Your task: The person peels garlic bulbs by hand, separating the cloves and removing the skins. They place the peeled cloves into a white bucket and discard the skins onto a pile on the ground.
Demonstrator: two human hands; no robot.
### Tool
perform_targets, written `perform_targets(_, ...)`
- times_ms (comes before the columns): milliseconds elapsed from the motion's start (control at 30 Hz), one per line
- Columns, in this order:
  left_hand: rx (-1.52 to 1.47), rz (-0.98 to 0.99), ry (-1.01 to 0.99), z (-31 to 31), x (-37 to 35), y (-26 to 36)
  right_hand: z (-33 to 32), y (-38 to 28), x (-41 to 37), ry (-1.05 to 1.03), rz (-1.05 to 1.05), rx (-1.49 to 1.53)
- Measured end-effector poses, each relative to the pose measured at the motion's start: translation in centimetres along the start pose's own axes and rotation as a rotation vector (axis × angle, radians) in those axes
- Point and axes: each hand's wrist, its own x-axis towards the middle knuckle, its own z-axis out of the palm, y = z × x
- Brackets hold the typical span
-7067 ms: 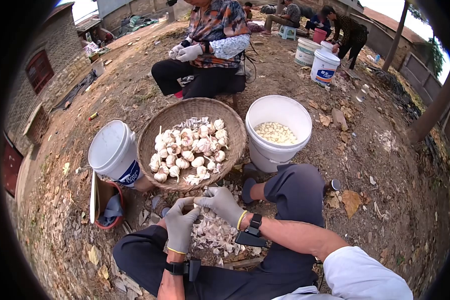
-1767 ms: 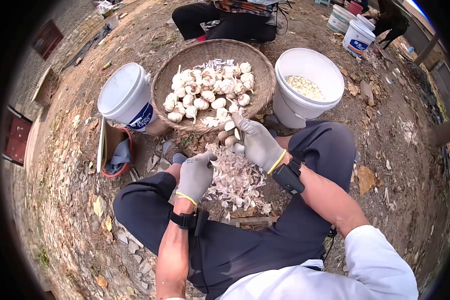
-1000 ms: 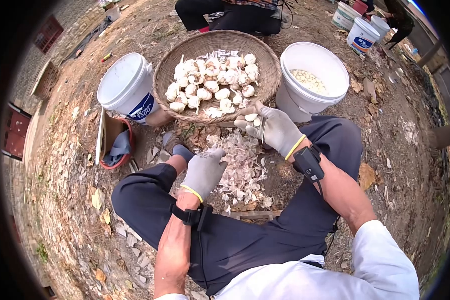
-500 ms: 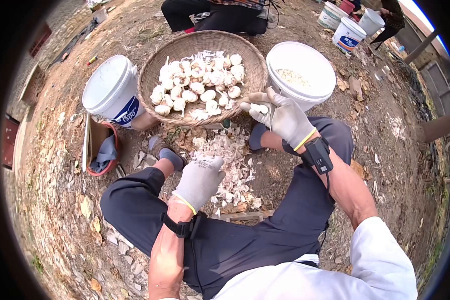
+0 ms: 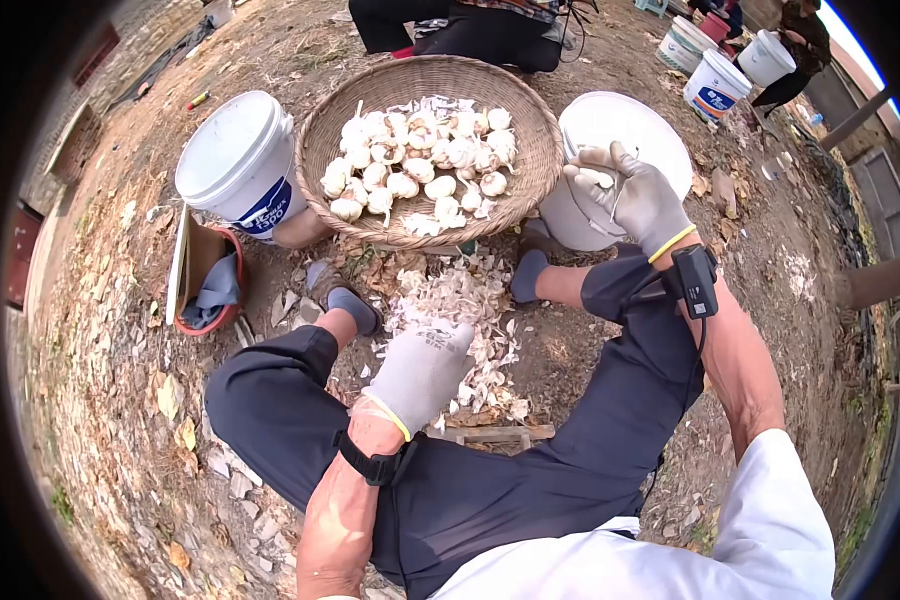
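Note:
My right hand (image 5: 642, 196), in a pale glove, is held at the mouth of the white bucket (image 5: 582, 222) on the right. Its curled fingers hold peeled garlic cloves (image 5: 597, 178). My left hand (image 5: 426, 368), gloved too, is closed with its back towards me, above the heap of garlic skins (image 5: 450, 290); whatever is inside the fingers is hidden. Between the buckets, a round wicker basket (image 5: 530, 205) carries many whole garlic bulbs (image 5: 403, 185). The right hand blocks part of the bucket's inside.
A white bucket (image 5: 232, 165) stands left of the basket, near a red tub (image 5: 232, 310) with dark cloth. Behind the basket sits a person in dark trousers (image 5: 490, 38). More buckets (image 5: 716, 85) and people are at the upper right. Dry leaves litter the ground.
My right hand has moved rightward from beside the basket rim to the right bucket's mouth, cloves still in its fingers. The left hand stays closed and shifts slightly right. The whole view has shifted a little.

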Motion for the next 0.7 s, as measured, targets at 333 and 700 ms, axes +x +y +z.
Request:
perform_targets(333,0.047,0.04,0.05,0.9,-0.6,-0.6,-4.7,-7.2,5.7,0.583,-0.462,-0.837)
perform_targets(700,-0.019,-0.049,-0.011,0.1,-0.9,0.0,5.9,0.7,6.6,0.146,-0.179,-1.03)
